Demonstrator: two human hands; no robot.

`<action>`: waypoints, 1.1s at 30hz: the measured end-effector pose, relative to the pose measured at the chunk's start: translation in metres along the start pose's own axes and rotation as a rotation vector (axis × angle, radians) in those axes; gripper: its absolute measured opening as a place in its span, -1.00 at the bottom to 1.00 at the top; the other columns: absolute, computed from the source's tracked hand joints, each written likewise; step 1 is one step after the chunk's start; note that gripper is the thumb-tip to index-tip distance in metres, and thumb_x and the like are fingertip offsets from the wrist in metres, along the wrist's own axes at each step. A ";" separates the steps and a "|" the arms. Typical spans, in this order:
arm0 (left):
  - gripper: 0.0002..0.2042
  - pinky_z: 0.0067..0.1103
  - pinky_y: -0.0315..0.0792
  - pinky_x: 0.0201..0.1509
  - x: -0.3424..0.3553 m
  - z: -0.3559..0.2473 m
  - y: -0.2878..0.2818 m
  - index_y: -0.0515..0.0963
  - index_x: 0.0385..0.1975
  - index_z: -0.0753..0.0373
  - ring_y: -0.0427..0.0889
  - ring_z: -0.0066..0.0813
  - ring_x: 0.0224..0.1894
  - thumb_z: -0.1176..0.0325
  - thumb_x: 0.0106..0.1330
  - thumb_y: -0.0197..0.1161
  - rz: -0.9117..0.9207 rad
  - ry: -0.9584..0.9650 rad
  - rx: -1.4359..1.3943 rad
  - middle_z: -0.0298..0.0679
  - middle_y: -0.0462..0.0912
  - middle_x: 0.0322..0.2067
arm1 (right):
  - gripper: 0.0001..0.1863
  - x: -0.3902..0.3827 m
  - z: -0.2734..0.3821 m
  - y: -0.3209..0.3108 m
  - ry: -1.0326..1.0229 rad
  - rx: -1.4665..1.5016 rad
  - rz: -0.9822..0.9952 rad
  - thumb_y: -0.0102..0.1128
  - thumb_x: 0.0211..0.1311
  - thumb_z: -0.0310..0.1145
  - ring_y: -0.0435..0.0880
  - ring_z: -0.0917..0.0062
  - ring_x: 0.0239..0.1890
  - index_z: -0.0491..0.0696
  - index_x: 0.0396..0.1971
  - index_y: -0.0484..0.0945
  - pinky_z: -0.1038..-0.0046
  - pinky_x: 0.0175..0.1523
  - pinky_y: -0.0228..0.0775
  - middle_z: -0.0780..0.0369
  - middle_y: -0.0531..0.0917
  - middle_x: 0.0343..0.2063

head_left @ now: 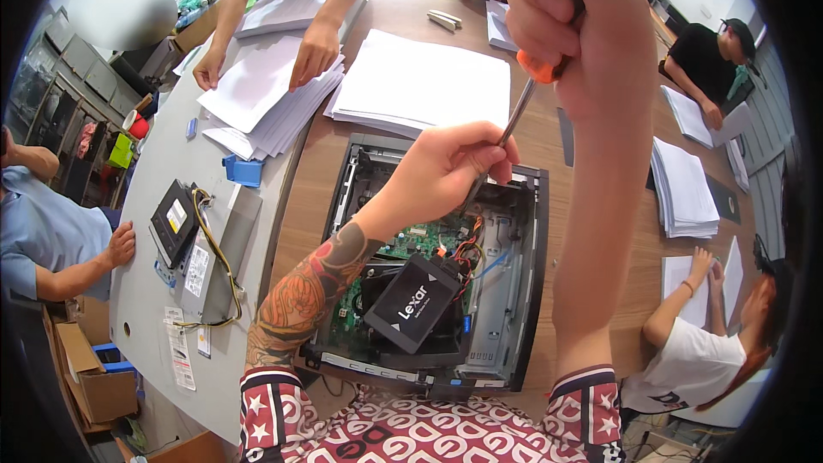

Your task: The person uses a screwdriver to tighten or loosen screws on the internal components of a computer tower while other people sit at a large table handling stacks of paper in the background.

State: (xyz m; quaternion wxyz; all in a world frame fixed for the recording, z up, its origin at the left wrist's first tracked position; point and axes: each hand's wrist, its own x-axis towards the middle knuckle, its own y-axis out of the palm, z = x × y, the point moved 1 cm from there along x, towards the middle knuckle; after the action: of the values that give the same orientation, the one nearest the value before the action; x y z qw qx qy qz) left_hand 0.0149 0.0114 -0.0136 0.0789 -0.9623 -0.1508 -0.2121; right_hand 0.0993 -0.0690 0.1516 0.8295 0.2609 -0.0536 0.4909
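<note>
My right hand [574, 30] is raised high, closed on the orange-and-black handle of a screwdriver [523, 103]. My left hand [463, 159] is closed around its metal shaft lower down, over an open computer case [533, 300]. The screwdriver's lower end is mostly hidden by my left hand. Inside the case are a green circuit board [411, 240], coloured cables [471, 249] and a black solid-state drive [403, 317] lying at an angle near my left forearm.
At left are a metal power supply [219, 249], a black drive [174, 219] and a blue plastic part [243, 173]. Paper stacks [420, 77] and a stapler [444, 19] lie beyond the case. Several co-workers [699, 64] work around the table. Cardboard boxes [99, 377] stand lower left.
</note>
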 end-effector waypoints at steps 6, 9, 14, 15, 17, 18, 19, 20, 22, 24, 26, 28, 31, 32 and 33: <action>-0.89 -0.60 0.49 -0.10 0.001 -0.003 0.006 0.55 -0.24 0.42 0.61 -0.56 -0.30 0.56 0.42 0.07 0.029 0.003 -0.066 -0.27 0.63 -0.40 | -0.80 0.000 0.010 -0.015 0.012 -0.116 0.102 0.13 0.20 -0.45 0.10 0.71 -0.88 -0.06 -0.58 0.35 0.58 -0.79 -0.07 0.38 0.26 -0.83; -0.89 -0.60 0.48 -0.10 -0.001 0.001 0.007 0.55 -0.23 0.42 0.61 -0.57 -0.29 0.57 0.42 0.07 0.018 -0.023 -0.055 -0.27 0.63 -0.39 | -0.81 0.014 -0.002 -0.041 -0.019 -0.039 0.350 0.11 0.19 -0.46 0.07 0.70 -0.90 -0.08 -0.59 0.36 0.57 -0.80 -0.06 0.37 0.26 -0.84; -0.88 -0.60 0.48 -0.09 0.004 0.001 0.008 0.55 -0.21 0.43 0.61 -0.56 -0.29 0.57 0.42 0.07 0.010 -0.021 0.009 -0.26 0.63 -0.39 | -0.78 0.005 0.004 -0.021 -0.070 -0.042 0.249 0.14 0.20 -0.43 0.09 0.72 -0.88 -0.06 -0.61 0.36 0.60 -0.79 -0.07 0.39 0.27 -0.83; -0.88 -0.60 0.48 -0.08 0.005 0.000 0.009 0.55 -0.21 0.43 0.61 -0.56 -0.28 0.57 0.43 0.07 0.000 -0.025 0.019 -0.26 0.63 -0.39 | -0.77 0.003 0.004 -0.017 -0.043 -0.048 0.181 0.14 0.21 -0.43 0.09 0.73 -0.88 -0.05 -0.62 0.35 0.60 -0.79 -0.07 0.40 0.27 -0.83; -0.88 -0.60 0.48 -0.08 0.002 -0.003 0.006 0.55 -0.21 0.43 0.61 -0.56 -0.28 0.57 0.43 0.07 0.000 -0.038 0.020 -0.26 0.63 -0.38 | -0.74 0.002 -0.007 -0.011 -0.088 -0.073 0.064 0.16 0.20 -0.43 0.11 0.73 -0.88 -0.03 -0.65 0.34 0.60 -0.78 -0.07 0.41 0.28 -0.82; -0.88 -0.60 0.48 -0.08 0.000 -0.003 0.004 0.55 -0.20 0.43 0.61 -0.55 -0.28 0.57 0.43 0.07 0.004 -0.048 0.017 -0.25 0.63 -0.38 | -0.72 0.001 -0.007 -0.011 -0.126 -0.087 0.036 0.16 0.20 -0.43 0.11 0.73 -0.87 -0.02 -0.66 0.33 0.60 -0.78 -0.07 0.41 0.28 -0.82; -0.88 -0.60 0.48 -0.08 0.000 -0.002 0.003 0.55 -0.20 0.43 0.61 -0.55 -0.28 0.57 0.43 0.07 0.004 -0.048 0.015 -0.25 0.63 -0.38 | -0.71 0.000 -0.007 -0.010 -0.164 -0.107 0.004 0.17 0.20 -0.43 0.12 0.73 -0.87 -0.01 -0.68 0.33 0.60 -0.78 -0.07 0.41 0.28 -0.82; -0.88 -0.59 0.48 -0.08 -0.001 -0.001 0.003 0.55 -0.20 0.44 0.61 -0.55 -0.28 0.57 0.43 0.07 0.014 -0.040 0.013 -0.25 0.63 -0.38 | -0.71 0.000 -0.002 -0.008 -0.110 -0.105 0.047 0.17 0.19 -0.44 0.12 0.73 -0.88 -0.01 -0.69 0.32 0.60 -0.79 -0.07 0.41 0.28 -0.82; -0.88 -0.59 0.49 -0.09 -0.001 0.000 0.003 0.55 -0.20 0.44 0.61 -0.55 -0.28 0.56 0.43 0.08 0.023 -0.033 0.014 -0.25 0.63 -0.38 | -0.70 0.005 0.000 -0.017 -0.058 -0.101 0.092 0.17 0.18 -0.45 0.11 0.73 -0.88 0.00 -0.70 0.32 0.59 -0.79 -0.07 0.40 0.28 -0.83; -0.88 -0.60 0.49 -0.09 -0.002 -0.001 0.006 0.55 -0.20 0.44 0.61 -0.56 -0.27 0.56 0.43 0.08 0.036 -0.032 -0.024 -0.25 0.63 -0.38 | -0.72 0.015 -0.002 -0.034 -0.082 0.021 0.472 0.17 0.17 -0.47 0.10 0.72 -0.90 -0.01 -0.69 0.33 0.58 -0.80 -0.08 0.40 0.27 -0.84; -0.88 -0.60 0.48 -0.09 -0.001 0.000 0.006 0.55 -0.20 0.44 0.61 -0.56 -0.27 0.55 0.44 0.09 0.036 -0.034 -0.020 -0.26 0.63 -0.38 | -0.73 0.012 -0.002 -0.034 -0.099 0.033 0.498 0.16 0.16 -0.49 0.08 0.71 -0.91 -0.01 -0.68 0.34 0.58 -0.81 -0.09 0.39 0.26 -0.85; -0.88 -0.60 0.48 -0.08 0.001 0.001 0.007 0.55 -0.20 0.44 0.61 -0.56 -0.27 0.54 0.44 0.09 0.038 -0.032 -0.021 -0.26 0.63 -0.38 | -0.74 0.006 0.003 -0.029 -0.114 -0.003 0.395 0.15 0.16 -0.50 0.07 0.70 -0.91 -0.01 -0.68 0.34 0.57 -0.81 -0.10 0.39 0.26 -0.86; -0.88 -0.60 0.48 -0.08 0.004 0.001 0.008 0.55 -0.20 0.44 0.61 -0.56 -0.28 0.53 0.44 0.09 0.014 -0.024 0.010 -0.26 0.63 -0.38 | -0.73 0.004 0.004 -0.023 -0.062 -0.084 0.188 0.17 0.19 -0.47 0.10 0.71 -0.89 0.00 -0.67 0.34 0.59 -0.79 -0.09 0.40 0.28 -0.84; -0.88 -0.60 0.48 -0.08 0.004 0.001 0.007 0.55 -0.20 0.44 0.61 -0.56 -0.28 0.53 0.44 0.09 0.006 -0.028 0.014 -0.26 0.63 -0.38 | -0.72 0.006 -0.005 -0.027 -0.107 -0.061 0.167 0.18 0.20 -0.44 0.13 0.72 -0.88 0.01 -0.67 0.35 0.60 -0.77 -0.08 0.40 0.29 -0.83; -0.88 -0.60 0.48 -0.09 0.003 0.001 0.006 0.55 -0.21 0.44 0.61 -0.56 -0.28 0.52 0.45 0.09 -0.002 -0.032 0.018 -0.26 0.63 -0.39 | -0.72 0.006 -0.007 -0.026 -0.129 -0.048 0.158 0.19 0.21 -0.43 0.14 0.72 -0.87 0.02 -0.67 0.35 0.60 -0.77 -0.08 0.40 0.30 -0.83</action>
State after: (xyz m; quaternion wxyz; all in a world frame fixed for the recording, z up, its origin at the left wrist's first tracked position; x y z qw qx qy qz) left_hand 0.0200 0.0068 -0.0141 0.0849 -0.9647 -0.1550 -0.1954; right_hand 0.1230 -0.0710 0.1378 0.7890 0.2673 -0.1390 0.5355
